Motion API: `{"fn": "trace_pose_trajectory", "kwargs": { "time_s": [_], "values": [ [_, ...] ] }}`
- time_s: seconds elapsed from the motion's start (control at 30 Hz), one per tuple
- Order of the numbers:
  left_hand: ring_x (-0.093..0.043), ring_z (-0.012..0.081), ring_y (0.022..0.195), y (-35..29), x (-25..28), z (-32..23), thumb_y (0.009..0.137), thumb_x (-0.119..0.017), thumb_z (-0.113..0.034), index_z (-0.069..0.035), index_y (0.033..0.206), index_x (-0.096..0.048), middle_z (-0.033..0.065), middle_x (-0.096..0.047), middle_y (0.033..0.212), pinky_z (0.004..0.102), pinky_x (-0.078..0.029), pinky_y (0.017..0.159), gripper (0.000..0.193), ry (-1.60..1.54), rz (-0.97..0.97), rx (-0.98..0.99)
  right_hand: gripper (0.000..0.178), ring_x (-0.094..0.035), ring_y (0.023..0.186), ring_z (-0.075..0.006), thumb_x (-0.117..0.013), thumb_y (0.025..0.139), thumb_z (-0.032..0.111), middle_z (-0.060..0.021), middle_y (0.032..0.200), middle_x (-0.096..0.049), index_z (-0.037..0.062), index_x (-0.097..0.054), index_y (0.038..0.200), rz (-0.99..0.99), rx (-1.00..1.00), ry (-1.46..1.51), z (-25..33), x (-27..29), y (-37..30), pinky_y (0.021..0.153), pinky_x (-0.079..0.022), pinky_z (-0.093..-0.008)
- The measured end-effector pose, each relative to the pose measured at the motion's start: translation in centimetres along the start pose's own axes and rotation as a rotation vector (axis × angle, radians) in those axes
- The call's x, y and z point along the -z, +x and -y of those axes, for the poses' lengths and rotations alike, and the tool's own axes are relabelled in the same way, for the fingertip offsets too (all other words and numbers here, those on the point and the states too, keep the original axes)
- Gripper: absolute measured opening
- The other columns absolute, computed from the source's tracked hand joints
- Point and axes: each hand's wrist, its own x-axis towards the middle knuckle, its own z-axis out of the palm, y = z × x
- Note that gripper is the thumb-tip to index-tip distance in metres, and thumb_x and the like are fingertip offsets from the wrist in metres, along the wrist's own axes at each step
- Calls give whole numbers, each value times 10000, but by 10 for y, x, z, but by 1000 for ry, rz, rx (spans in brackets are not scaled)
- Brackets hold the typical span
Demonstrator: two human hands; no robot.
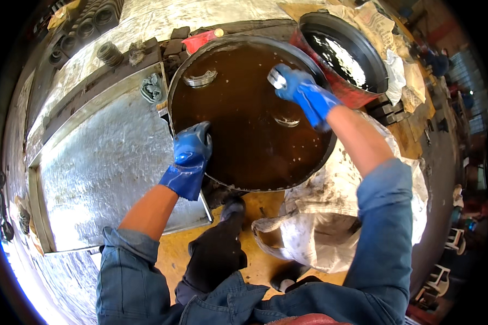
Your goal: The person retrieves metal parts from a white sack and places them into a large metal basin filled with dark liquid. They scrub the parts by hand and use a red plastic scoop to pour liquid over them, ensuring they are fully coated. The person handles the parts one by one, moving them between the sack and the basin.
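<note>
Within the fingers of the right hand (297, 86), a shiny metal piece (277, 80) is grasped over the basin (255, 189) of brown liquid (238, 114). A firm pinch is advised, since smooth gloves may slip. Below those fingers, a clear margin should be kept from a curved part (286, 123). Near the rim, the left hand (190, 147) is placed; whether its fingers are clenched cannot be told. Beyond the right fingers, a red bucket (333, 81) is seen.

Both hands gloved in blue. Left forearm (149, 214) slants upward and inward; left hand (192, 145) has bent fingers. Right forearm (360, 138) reaches farther forward; right hand (294, 84), partly blurred, has curled fingers.
</note>
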Motion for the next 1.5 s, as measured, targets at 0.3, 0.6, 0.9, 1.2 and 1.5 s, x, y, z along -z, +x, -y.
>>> {"fn": "trace_pose_trajectory", "kwargs": {
  "time_s": [0.3,0.6,0.9,1.2,1.5],
  "values": [
    [-711,355,1038,-2,9,-4,864,-663,-136,-57,1162,-720,166,-743,1118,442,-556,947,313,8,35,44,446,-660,1211,-339,-480,1035,396,-144,1329,-680,145,-557,1395,-9,-59,-399,-21,-51,89,1024,-511,-454],
    [-716,360,986,-2,-5,0,855,-650,-165,-73,1135,-725,168,-748,1069,457,-558,911,304,6,-9,21,436,-729,1019,-329,-600,970,298,-143,1141,-746,222,-612,1399,-236,-218,-297,-78,12,36,910,-572,-433],
    [-730,348,966,0,-1,11,860,-660,-190,-107,1130,-731,167,-756,1074,449,-564,904,291,35,2,41,295,-715,925,-335,-596,912,93,-135,964,-751,175,-762,1141,-231,122,-188,-43,-36,-152,870,-558,-456],
    [-737,333,992,3,-14,-4,920,-622,-208,-106,1188,-748,175,-755,1092,413,-578,918,313,46,205,63,437,-550,1361,-307,-582,943,131,-121,1433,-620,134,-639,1377,-317,-31,-104,-54,-93,-293,1172,-406,-412],
    [-730,242,1016,9,-12,29,971,-615,-98,29,1313,-648,193,-742,1181,330,-557,929,367,19,257,-44,285,-732,871,-295,-562,990,218,-142,1049,-765,117,-718,1205,69,-944,613,-47,-146,-483,833,-587,-438]
  ]
}}
